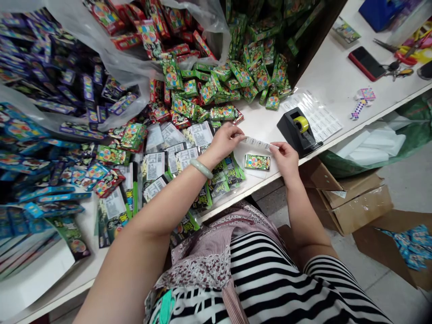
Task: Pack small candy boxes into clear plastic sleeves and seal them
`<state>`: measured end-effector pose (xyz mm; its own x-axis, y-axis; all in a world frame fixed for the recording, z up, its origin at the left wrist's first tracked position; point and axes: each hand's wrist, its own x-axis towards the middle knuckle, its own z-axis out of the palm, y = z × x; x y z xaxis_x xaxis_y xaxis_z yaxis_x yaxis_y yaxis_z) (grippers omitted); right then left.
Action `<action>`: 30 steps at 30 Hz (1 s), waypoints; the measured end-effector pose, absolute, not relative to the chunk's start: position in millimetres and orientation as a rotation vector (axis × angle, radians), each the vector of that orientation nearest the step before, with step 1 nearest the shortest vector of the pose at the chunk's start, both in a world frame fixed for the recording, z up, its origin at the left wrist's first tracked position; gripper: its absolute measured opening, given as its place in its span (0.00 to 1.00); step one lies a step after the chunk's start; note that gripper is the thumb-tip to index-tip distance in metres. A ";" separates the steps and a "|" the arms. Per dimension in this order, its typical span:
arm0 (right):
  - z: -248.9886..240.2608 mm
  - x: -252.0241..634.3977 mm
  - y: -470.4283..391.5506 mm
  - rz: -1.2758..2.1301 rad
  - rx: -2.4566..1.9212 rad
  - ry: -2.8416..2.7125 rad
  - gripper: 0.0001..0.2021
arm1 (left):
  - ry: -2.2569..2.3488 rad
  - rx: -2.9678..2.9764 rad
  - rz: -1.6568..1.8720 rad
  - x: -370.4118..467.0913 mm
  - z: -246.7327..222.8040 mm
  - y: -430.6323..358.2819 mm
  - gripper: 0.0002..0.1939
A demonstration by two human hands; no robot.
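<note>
Between my two hands a small white strip of printed labels (pixel 258 142) is stretched over the table's front part. My left hand (pixel 225 140), with a pale green bangle at the wrist, pinches the strip's left end. The right end is pinched by my right hand (pixel 285 158). Just below the strip, a small green packet (pixel 257 162) lies flat on a white sheet. Flat green and black bags with white labels (pixel 155 165) lie overlapped to the left, partly under my left forearm.
Behind are heaps of green boxes (pixel 216 87), red boxes (pixel 158 27) and purple boxes (pixel 88 87). A black tape dispenser (pixel 297 130) stands right of my hands by a label sheet (pixel 319 114). Further right lie a phone (pixel 367 63) and scissors (pixel 401 55).
</note>
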<state>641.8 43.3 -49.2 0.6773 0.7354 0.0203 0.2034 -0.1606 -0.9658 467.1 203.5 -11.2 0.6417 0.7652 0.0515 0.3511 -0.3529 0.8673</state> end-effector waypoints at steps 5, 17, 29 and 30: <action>-47.8 645.2 46.5 0.375 -1.725 -0.891 0.13 | 0.680 1.873 0.566 465.1 -12.6 209.5 0.07; -47.2 647.5 66.4 0.647 -1.573 -0.743 0.20 | 0.810 1.576 0.474 477.8 -10.6 208.2 0.06; -46.4 649.4 66.7 0.596 -1.477 -0.745 0.15 | 0.771 1.480 0.504 476.5 -9.9 207.1 0.07; -46.1 649.6 66.6 0.607 -1.474 -0.744 0.16 | 0.771 1.475 0.507 475.9 -9.2 206.9 0.07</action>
